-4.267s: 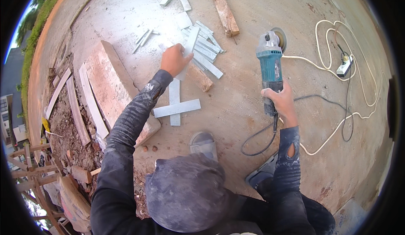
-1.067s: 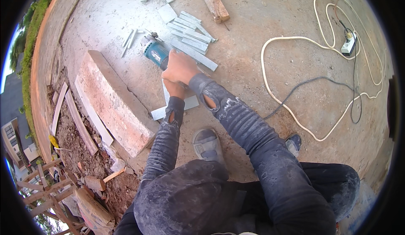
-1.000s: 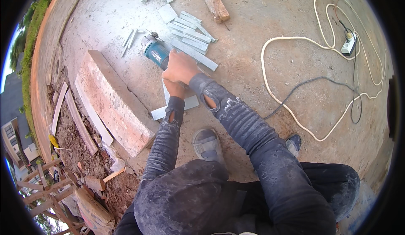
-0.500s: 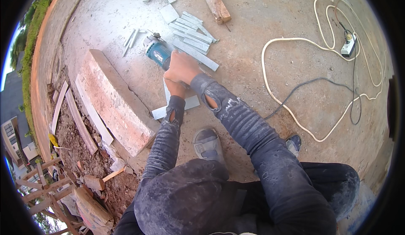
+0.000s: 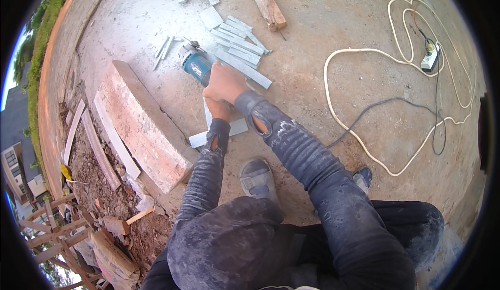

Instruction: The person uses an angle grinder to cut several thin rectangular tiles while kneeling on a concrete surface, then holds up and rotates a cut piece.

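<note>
My right hand point(image 5: 227, 83) is closed round the body of a teal and black angle grinder point(image 5: 196, 67), whose head and disc point away to the upper left. Tucked just below it, my left hand point(image 5: 216, 110) is closed too, its fingers mostly hidden, so what they grip cannot be seen. Beside and under the left hand, a narrow pale grey tile strip point(image 5: 208, 115) shows in part. Another tile piece point(image 5: 238, 127) lies crosswise on the ground, nearer to me. Beyond the grinder, several cut grey tile strips point(image 5: 239, 42) lie in a loose pile.
A thick concrete block point(image 5: 140, 123) lies to the left, with curved strips point(image 5: 99, 149) on soil beyond it. A wooden beam point(image 5: 264, 2) rests at the far middle. On the right, a cream cable point(image 5: 329, 97) loops to a power strip point(image 5: 430, 60); a dark cord point(image 5: 375, 102) crosses it.
</note>
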A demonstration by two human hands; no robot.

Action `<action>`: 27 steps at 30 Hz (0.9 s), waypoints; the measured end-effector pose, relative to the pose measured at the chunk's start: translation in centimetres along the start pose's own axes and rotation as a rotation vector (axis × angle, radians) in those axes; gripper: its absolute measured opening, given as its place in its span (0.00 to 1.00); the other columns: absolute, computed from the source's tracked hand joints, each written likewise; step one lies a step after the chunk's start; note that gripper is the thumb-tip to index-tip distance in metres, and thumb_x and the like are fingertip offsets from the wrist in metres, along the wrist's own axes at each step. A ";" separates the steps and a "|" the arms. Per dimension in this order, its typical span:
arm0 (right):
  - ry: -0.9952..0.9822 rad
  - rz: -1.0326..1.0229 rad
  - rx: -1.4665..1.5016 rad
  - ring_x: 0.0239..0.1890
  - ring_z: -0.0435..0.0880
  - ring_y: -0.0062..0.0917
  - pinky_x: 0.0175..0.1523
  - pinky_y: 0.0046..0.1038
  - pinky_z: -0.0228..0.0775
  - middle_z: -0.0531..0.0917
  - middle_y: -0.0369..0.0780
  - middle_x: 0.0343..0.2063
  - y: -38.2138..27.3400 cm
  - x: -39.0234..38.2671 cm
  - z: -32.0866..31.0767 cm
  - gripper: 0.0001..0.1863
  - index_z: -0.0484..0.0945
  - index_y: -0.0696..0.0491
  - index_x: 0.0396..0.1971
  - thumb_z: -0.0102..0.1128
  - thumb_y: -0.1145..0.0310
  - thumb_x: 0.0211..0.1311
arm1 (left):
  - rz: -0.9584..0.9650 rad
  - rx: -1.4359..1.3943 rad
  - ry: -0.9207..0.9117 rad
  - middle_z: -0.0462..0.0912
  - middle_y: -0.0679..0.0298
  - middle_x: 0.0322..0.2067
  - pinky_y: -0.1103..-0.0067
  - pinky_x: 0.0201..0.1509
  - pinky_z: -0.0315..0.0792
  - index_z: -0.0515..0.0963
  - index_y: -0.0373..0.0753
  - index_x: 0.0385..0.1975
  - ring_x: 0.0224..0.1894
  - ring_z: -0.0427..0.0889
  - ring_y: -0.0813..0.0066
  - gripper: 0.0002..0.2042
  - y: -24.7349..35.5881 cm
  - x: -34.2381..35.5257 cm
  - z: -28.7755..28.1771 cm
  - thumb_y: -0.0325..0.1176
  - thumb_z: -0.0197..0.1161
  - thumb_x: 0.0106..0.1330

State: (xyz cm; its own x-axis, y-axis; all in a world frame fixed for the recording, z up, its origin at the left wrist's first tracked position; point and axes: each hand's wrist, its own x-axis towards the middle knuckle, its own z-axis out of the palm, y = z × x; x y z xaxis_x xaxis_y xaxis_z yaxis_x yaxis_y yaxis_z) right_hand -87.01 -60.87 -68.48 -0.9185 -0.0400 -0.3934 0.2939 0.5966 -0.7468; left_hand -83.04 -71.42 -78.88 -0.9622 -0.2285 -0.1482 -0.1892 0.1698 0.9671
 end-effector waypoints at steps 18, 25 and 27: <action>0.022 0.006 0.016 0.47 0.85 0.45 0.53 0.36 0.77 0.84 0.54 0.42 0.2 -1.2 -0.1 0.31 0.73 0.66 0.46 0.69 0.62 0.43 | -0.104 -0.251 -0.026 0.84 0.62 0.28 0.74 0.33 0.74 0.79 0.30 0.35 0.31 0.81 0.77 0.07 -0.8 0.4 -0.5 0.28 0.63 0.64; -0.003 0.027 0.092 0.46 0.84 0.48 0.52 0.37 0.77 0.83 0.56 0.41 0.8 -2.7 -0.9 0.34 0.71 0.66 0.49 0.67 0.61 0.40 | 0.060 0.062 -0.046 0.86 0.60 0.30 0.75 0.36 0.74 0.80 0.29 0.45 0.33 0.82 0.78 0.13 -3.5 2.1 -3.0 0.28 0.65 0.63; 0.044 0.049 0.133 0.43 0.84 0.46 0.49 0.37 0.77 0.83 0.56 0.39 2.8 -3.8 -3.1 0.34 0.72 0.65 0.47 0.67 0.60 0.39 | 0.122 0.101 -0.040 0.85 0.61 0.30 0.76 0.37 0.73 0.80 0.31 0.51 0.34 0.81 0.79 0.17 -1.4 1.1 -0.8 0.30 0.66 0.62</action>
State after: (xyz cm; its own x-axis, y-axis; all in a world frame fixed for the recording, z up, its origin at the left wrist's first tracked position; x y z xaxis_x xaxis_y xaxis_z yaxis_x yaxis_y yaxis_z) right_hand -83.48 -56.57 -67.36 -0.9121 0.0231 -0.4094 0.3682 0.4854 -0.7930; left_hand -83.70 -72.70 -80.22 -0.9858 -0.1626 -0.0413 -0.0877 0.2895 0.9531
